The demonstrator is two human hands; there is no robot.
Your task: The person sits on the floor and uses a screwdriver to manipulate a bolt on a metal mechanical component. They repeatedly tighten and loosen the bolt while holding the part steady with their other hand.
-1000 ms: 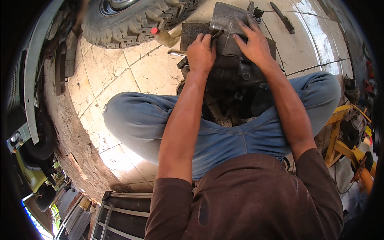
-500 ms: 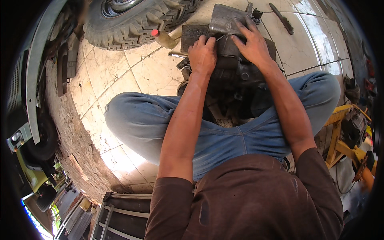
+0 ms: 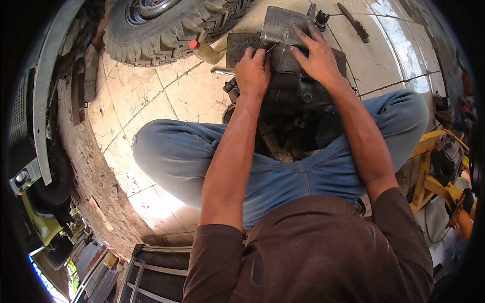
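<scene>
A dark, greasy metal gearbox-like housing [image 3: 285,93] sits on the floor between my bent legs, with a smoother grey metal section [image 3: 279,25] at its far end. My left hand [image 3: 252,73] is closed around a thin metal tool [image 3: 272,49]. Only the slim shaft of this tool shows past the fingers, pointing at the housing's surface; its handle is hidden in my grip. Across from it, my right hand [image 3: 319,59] rests on the right side of the grey section. Its blackened fingers are spread and hold nothing.
A large knobby tyre [image 3: 172,43] lies at the far left, beside a bottle with a red cap [image 3: 206,52]. A silver tool [image 3: 222,71] lies left of the housing. At the far right is a wire brush [image 3: 355,22]. A yellow metal frame [image 3: 424,171] stands to my right.
My left hand has drawn back slightly to the left, and the thin tool's shaft now points more steeply away from me. My right hand stays spread on the housing.
</scene>
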